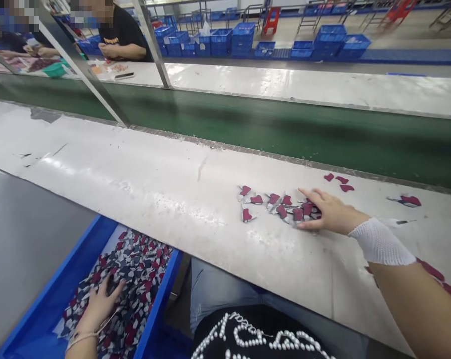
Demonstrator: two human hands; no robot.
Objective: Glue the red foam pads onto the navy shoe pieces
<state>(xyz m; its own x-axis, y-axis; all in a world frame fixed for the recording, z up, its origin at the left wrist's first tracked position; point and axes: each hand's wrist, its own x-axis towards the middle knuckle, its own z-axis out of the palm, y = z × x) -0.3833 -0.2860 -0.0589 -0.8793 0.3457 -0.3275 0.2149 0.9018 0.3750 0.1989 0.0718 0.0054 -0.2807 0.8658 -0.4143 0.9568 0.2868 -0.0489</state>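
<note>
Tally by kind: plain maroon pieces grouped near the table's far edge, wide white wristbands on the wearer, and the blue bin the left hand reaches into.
Plain maroon pieces: 3
Wide white wristband: 1
Blue bin: 1
Total: 5
The overlapping pieces by the right hand are left uncounted.

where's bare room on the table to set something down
The white table is bare between the slanted post and the cluster of maroon pieces, and between that cluster and the lap. Crowded: by the right hand and inside the blue bin.

The crate (pixel 25 331) looks smooth plastic, the pieces (pixel 298 214) matt, the tabletop (pixel 165 167) glossy, the wristband (pixel 383 243) ribbed cloth, the post (pixel 89 75) metal.
</note>
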